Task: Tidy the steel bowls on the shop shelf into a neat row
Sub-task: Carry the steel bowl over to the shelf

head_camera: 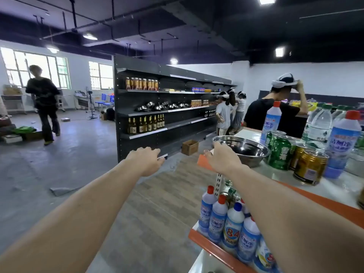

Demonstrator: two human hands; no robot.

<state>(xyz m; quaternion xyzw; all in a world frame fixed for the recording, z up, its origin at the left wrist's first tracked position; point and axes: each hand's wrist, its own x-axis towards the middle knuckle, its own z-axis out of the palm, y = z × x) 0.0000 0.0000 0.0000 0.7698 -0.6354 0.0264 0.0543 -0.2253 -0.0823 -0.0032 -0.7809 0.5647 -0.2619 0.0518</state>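
A person (44,101) in dark clothes walks on the grey floor (82,146) at far left. The dark shelf unit (157,107) holds amber bottles (145,125) low down and a loose cluster of steel bowls (161,107) on the middle shelf. The left hand (146,160) hangs in the air, fingers loosely curled, its grip holding nothing. The right hand (223,158) lies at the near rim of a large steel bowl (241,148) on the white shelf top (275,180); whether its grip clasps the rim cannot be told. Just right of the bowl stand green cans (279,152), gold cans (310,167) and plastic bottles (342,142).
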